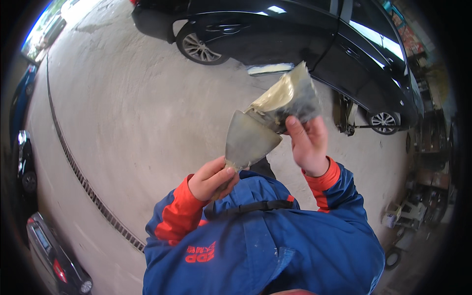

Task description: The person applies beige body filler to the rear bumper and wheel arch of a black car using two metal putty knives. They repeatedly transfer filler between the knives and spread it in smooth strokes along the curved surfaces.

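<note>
My left hand (214,179) is closed round the handle of a wide putty knife (250,137), whose grey, flared blade points up and away from me. In my right hand (309,142) is a dark grey plate (309,101), gripped at its near edge with my thumb on top. Pale yellow putty (278,93) coats the plate's left side in a thick layer. The blade's far edge meets or overlaps the plate's near left corner. My fingers under the plate are mostly hidden.
A black car (275,34) stands ahead, with a pale patch (270,69) along its lower sill. Dark metal equipment (346,115) sits beside its side. A drain grate (88,182) crosses the concrete floor at left, near a parked dark car (54,250). A light-coloured stool (413,214) stands right.
</note>
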A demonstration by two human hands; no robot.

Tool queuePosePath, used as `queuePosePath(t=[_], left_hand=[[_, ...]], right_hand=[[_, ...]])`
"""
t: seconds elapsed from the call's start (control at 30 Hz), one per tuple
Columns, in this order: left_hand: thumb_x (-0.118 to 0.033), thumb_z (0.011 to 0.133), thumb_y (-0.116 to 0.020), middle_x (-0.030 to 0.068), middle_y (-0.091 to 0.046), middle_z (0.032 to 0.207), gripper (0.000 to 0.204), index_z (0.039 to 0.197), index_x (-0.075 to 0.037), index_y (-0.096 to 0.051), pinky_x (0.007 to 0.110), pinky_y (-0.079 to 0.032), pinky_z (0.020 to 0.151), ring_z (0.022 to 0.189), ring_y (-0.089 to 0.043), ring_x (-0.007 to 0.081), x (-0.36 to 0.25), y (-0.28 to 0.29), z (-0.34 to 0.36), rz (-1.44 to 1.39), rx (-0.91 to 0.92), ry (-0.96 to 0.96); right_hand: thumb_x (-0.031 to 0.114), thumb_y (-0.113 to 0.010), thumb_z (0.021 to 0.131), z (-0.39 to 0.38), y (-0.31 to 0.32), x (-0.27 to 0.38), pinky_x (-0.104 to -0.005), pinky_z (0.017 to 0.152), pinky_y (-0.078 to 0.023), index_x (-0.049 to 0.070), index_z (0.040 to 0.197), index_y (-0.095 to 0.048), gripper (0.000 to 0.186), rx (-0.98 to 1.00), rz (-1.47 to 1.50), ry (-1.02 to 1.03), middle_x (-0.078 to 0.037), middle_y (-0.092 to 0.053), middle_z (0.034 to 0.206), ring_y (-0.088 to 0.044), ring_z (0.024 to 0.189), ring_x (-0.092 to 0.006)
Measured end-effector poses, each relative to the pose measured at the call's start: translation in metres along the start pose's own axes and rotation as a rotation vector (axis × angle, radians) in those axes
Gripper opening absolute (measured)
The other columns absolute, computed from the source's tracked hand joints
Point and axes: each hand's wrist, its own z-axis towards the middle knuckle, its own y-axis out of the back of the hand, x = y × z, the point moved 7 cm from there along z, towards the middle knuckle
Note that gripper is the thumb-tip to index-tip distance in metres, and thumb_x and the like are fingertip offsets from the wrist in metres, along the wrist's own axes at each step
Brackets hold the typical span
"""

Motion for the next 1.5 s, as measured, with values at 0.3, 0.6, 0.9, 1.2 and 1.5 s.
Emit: queuePosePath(t=[0.3,0.6,0.9,1.2,1.5], left_hand=[[-0.021,0.106,-0.044,0.0013,-0.049,0.074,0.020,0.107,-0.003,-0.053,0.023,-0.036,0.048,0.053,-0.043,0.0073,0.014,0.014,-0.037,-0.023,-0.076,-0.038],[-0.023,0.104,-0.048,0.0036,-0.049,0.068,0.023,0.104,-0.001,-0.054,0.024,-0.033,0.038,0.045,-0.040,0.0079,0.034,0.005,-0.039,-0.331,0.047,-0.173],[-0.025,0.102,-0.055,0.0014,-0.049,0.062,0.026,0.104,0.002,-0.056,0.022,-0.038,0.032,0.039,-0.042,0.0073,0.017,-0.057,-0.006,-1.053,0.972,-0.211],[-0.010,0.100,-0.053,0.0071,-0.054,0.065,0.015,0.106,0.003,-0.058,0.026,-0.045,0.037,0.044,-0.049,0.0152,0.017,-0.058,0.022,-1.109,0.938,-0.146],[-0.032,0.104,-0.047,0.0023,-0.043,0.065,0.038,0.126,-0.001,-0.051,0.025,-0.029,0.031,0.039,-0.033,0.0088,0.011,0.001,0.019,-0.614,0.083,-0.272]], right_hand=[[-0.008,-0.060,0.090,-0.027,-0.049,0.025,-0.0322,0.064,-0.053,-0.001,0.139,-0.052,0.050,0.655,-0.720,0.168,-0.016,-0.069,0.087,-0.069,0.072,-0.0295],[0.000,-0.057,0.091,-0.055,-0.031,-0.017,-0.0389,0.069,-0.054,0.007,0.139,-0.052,0.049,0.828,-0.955,-0.277,-0.017,-0.069,0.095,-0.066,0.076,-0.0350],[0.012,-0.054,0.101,-0.030,-0.046,-0.060,-0.0301,0.095,-0.049,0.002,0.139,-0.047,0.040,0.176,0.584,-0.361,-0.004,-0.064,0.123,-0.061,0.112,-0.0128],[0.013,-0.056,0.101,-0.012,-0.043,-0.057,-0.0281,0.087,-0.051,0.004,0.137,-0.049,0.038,0.248,0.612,-0.299,-0.001,-0.065,0.115,-0.061,0.103,-0.0088],[0.011,-0.060,0.100,0.001,0.007,0.009,-0.0283,0.088,-0.052,0.001,0.134,-0.054,0.036,0.174,0.497,-0.026,-0.005,-0.067,0.116,-0.062,0.107,-0.0110]])
